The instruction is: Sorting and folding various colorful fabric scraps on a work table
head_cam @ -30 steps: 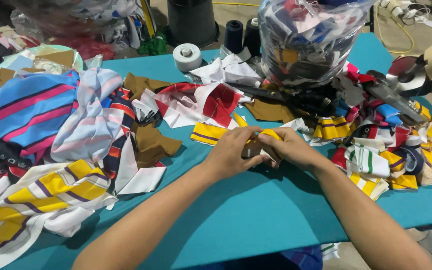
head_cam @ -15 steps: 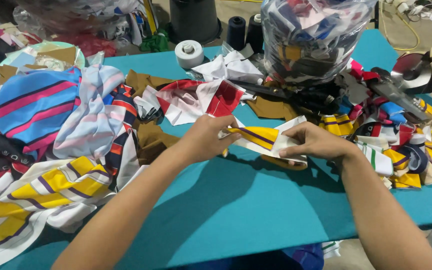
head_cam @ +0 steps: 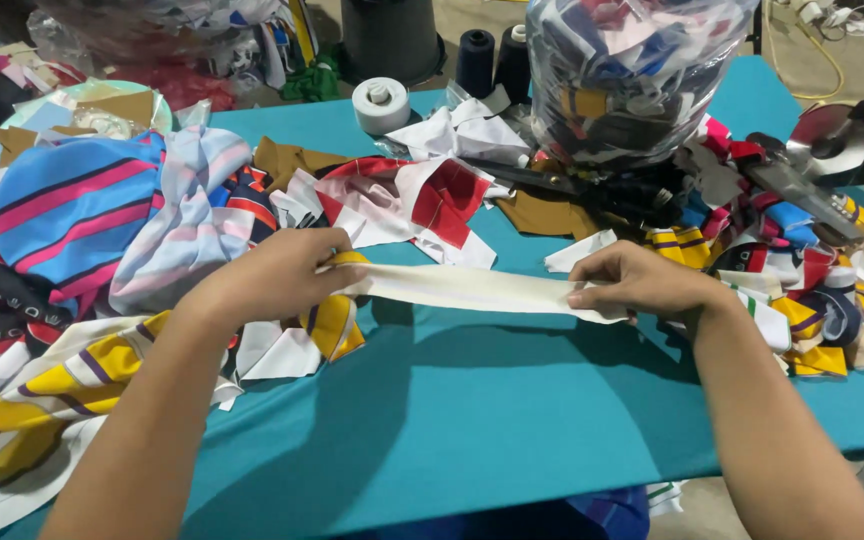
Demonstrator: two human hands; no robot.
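A long cream fabric strip (head_cam: pixel 462 288) with a yellow end is stretched flat just above the teal table (head_cam: pixel 472 420). My left hand (head_cam: pixel 282 275) grips its left end, where the yellow part folds under near a yellow-and-white scrap (head_cam: pixel 330 325). My right hand (head_cam: pixel 637 282) pinches the strip's right end. The two hands are held wide apart, so the strip runs taut between them.
Striped fabric pieces (head_cam: pixel 72 215) are heaped on the left, and red-and-white scraps (head_cam: pixel 422 195) lie behind the strip. A clear bag stuffed with scraps (head_cam: pixel 632 70) stands at the back right beside thread cones (head_cam: pixel 475 60), a tape roll (head_cam: pixel 381 103) and an electric cutter (head_cam: pixel 832 150).
My hands were together at a folded yellow-striped piece. They have drawn apart sideways, unfolding it into a long cream strip held taut between them.
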